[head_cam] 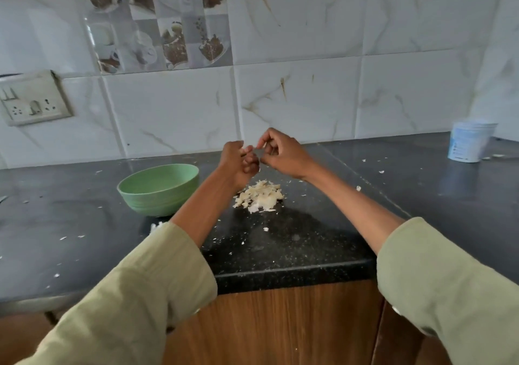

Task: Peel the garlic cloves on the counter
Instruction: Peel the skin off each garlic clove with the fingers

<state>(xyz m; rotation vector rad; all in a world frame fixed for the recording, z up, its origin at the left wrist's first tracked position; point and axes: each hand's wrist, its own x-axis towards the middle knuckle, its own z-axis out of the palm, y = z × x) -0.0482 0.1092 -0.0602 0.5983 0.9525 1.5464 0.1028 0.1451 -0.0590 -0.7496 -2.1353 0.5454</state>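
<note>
Both my hands are raised close together above the dark counter [295,241], over a pile of pale garlic skins [259,196]. My left hand [238,162] has its fingers curled, seemingly round a garlic clove that stays hidden inside them. My right hand [280,152] pinches a small pale bit at its fingertips, right beside the left thumb. A green bowl [158,189] stands on the counter to the left of the pile.
A white plastic tub [469,143] stands at the far right by the tiled wall. A socket plate [32,98] is on the wall at left. Small skin flakes lie scattered over the counter. Wooden cabinet doors [280,325] are below the front edge.
</note>
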